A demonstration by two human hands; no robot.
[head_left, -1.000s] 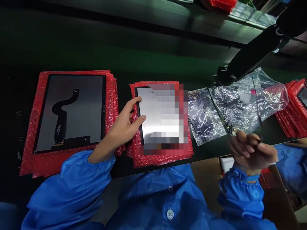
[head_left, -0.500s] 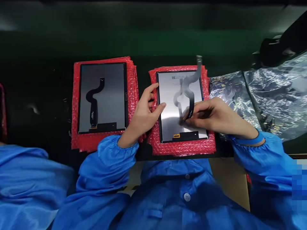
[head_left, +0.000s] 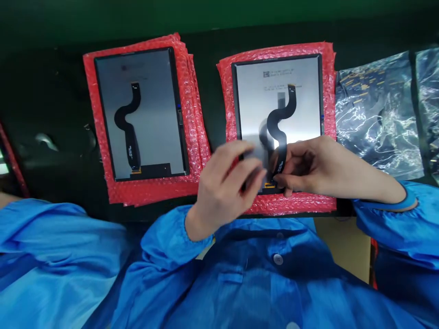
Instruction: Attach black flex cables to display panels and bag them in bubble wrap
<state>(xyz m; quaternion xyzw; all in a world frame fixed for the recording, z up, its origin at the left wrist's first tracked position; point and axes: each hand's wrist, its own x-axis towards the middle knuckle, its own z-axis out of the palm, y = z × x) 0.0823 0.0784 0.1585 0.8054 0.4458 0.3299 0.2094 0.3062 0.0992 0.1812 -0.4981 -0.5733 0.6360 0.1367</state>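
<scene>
My right hand point(head_left: 305, 169) pinches the lower end of a black S-shaped flex cable point(head_left: 279, 119) between thumb and fingers. That end is close to a small gold connector point(head_left: 270, 185) at the bottom of a display panel point(head_left: 305, 100); whether they touch I cannot tell. The panel lies back side up on red bubble-wrap bags point(head_left: 328, 91). My left hand point(head_left: 228, 183), a little blurred, hovers over the panel's lower left corner with fingers apart and curved, holding nothing I can see.
To the left, another display panel point(head_left: 154, 123) with its own black cable point(head_left: 126, 119) lies on red bubble wrap point(head_left: 190, 114). Clear plastic bags point(head_left: 380, 132) with several flex cables lie at the right. Another person's blue sleeve point(head_left: 58, 242) is at the lower left.
My left hand has left the panel's left edge and moved down and right toward the connector. My right hand has brought the cable's lower end down to the connector. The camera view has shifted.
</scene>
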